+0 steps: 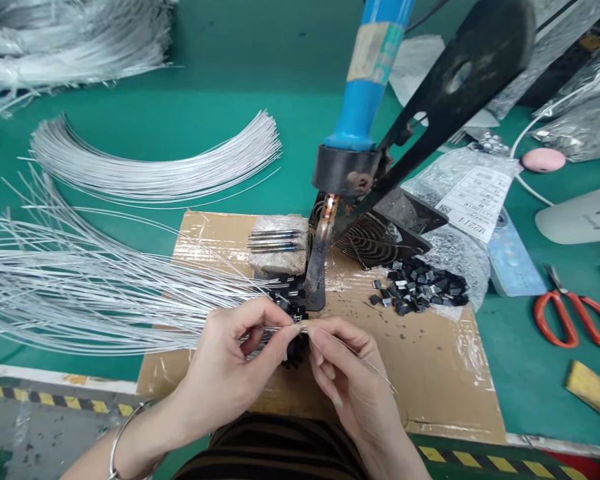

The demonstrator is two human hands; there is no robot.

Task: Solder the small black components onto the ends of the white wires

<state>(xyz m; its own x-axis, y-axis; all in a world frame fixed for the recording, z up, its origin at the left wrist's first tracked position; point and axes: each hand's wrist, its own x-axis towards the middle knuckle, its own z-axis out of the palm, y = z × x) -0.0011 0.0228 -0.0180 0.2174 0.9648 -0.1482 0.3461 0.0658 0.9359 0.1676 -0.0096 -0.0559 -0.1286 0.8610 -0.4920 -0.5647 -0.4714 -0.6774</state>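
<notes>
My left hand pinches the end of a white wire between thumb and index finger, just in front of the soldering iron's tip. My right hand meets it there, thumb and index finger closed on a thin wire whose loose end trails to the right. What lies between the fingertips is too small to make out. Above both hands, a soldering iron with a blue handle points down, clamped in a black bracket. White wires fan out leftward, with small black pieces at their ends under my hands.
A cardboard sheet covers the green bench. Small black parts lie heaped right of a black fan. Red-handled scissors and a yellow block sit far right. More wire bundles lie at the back left.
</notes>
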